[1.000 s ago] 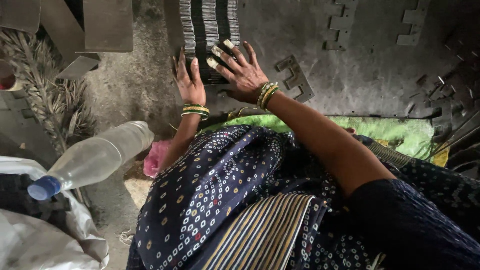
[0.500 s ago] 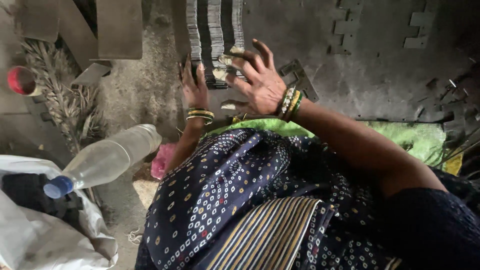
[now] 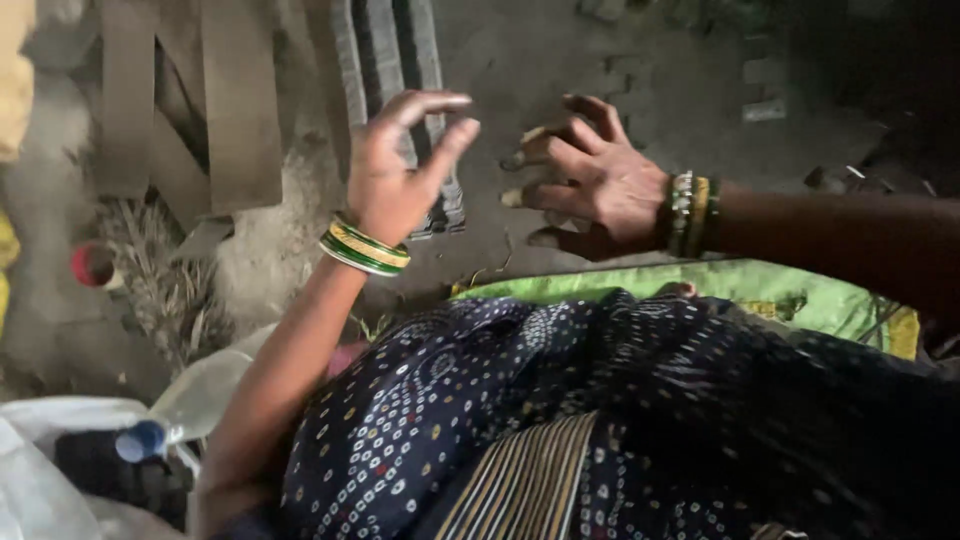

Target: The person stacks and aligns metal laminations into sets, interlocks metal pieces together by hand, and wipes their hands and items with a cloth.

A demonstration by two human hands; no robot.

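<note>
Head view. The left hand point(image 3: 395, 165) is raised off the ground, fingers loosely curled, palm away from the camera; it holds nothing. It hangs just in front of the striped strip point(image 3: 395, 95), a dark-and-grey piece running up to the top edge of the ground point(image 3: 620, 60). The right hand point(image 3: 590, 175) is spread, fingertips pressed on the bare ground just right of the strip's near end; it grips nothing. Both wrists carry green and gold bangles point(image 3: 365, 248). Flat grey slats point(image 3: 190, 110) lie at the upper left. A clear bottle point(image 3: 190, 405) lies at the lower left, beside a white bag point(image 3: 60, 480). A green cloth point(image 3: 760, 295) lies below the right wrist.

Judgement: the strip appears part-made; neither hand is working it at present.
</note>
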